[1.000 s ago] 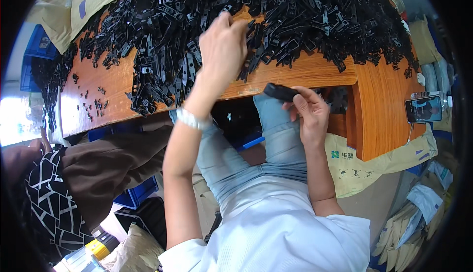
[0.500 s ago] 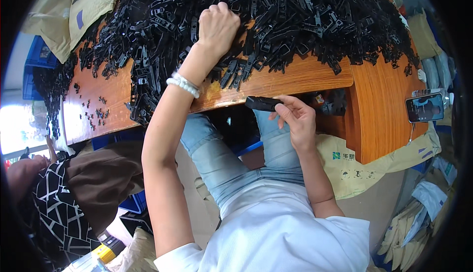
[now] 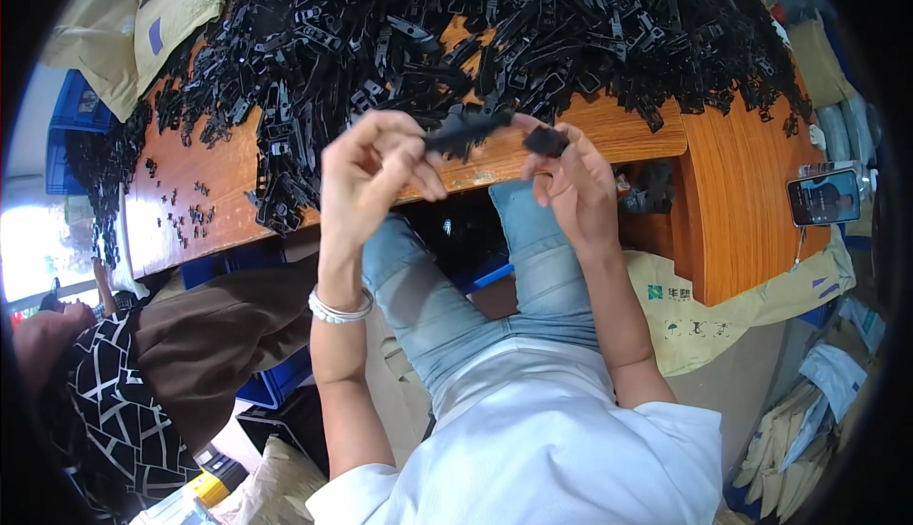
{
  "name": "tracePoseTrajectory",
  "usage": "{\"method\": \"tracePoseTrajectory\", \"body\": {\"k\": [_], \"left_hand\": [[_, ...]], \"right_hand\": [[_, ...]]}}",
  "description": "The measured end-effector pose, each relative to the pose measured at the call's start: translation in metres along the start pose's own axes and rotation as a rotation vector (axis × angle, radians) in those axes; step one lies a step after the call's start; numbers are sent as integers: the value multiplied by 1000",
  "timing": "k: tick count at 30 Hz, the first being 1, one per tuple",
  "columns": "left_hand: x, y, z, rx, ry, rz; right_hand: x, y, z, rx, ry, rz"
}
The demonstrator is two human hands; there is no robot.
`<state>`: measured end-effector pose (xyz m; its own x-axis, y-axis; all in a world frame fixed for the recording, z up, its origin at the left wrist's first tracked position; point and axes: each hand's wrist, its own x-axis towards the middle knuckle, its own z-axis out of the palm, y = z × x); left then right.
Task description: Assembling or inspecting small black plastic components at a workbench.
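Observation:
My left hand (image 3: 369, 171), a white beaded bracelet at its wrist, pinches a long dark plastic piece (image 3: 468, 129) by its left end. The piece is smeared by motion, and its far end comes close to the fingers of my right hand (image 3: 584, 181). That hand is closed on a short black plastic part (image 3: 545, 142), partly covered by the thumb and fingers. Both hands are raised over the front edge of the wooden table (image 3: 609, 132), above my knees. Behind them spreads a large heap of black plastic clip-like parts (image 3: 314, 59).
Small black bits (image 3: 195, 216) lie at the table's left. A phone (image 3: 824, 198) stands at the right edge. Paper sacks (image 3: 95, 40) are at the far left, and a yellowish sack (image 3: 685, 335) hangs below the table's right side. Another person (image 3: 114, 373) sits at the left.
My left hand has come back from the heap toward me with a long dark piece. My right hand has risen a little, turning its black part.

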<state>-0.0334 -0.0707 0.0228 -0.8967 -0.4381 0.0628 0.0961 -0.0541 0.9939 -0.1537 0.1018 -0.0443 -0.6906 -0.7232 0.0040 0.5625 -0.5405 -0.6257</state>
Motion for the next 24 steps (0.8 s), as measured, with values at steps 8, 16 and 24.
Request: {"method": "tracePoseTrajectory", "body": {"k": [8,16,24], "left_hand": [[-22,-33,32,-598,143,-315],[-53,-40,50,-839,176,-315],[-47,-26,30,-451,134,-372]], "right_hand": [[-21,7,29,-399,-184,-103],[-29,14,34,-1033,-215,-492],[-36,-22,40,-1044,-345,-54]]}}
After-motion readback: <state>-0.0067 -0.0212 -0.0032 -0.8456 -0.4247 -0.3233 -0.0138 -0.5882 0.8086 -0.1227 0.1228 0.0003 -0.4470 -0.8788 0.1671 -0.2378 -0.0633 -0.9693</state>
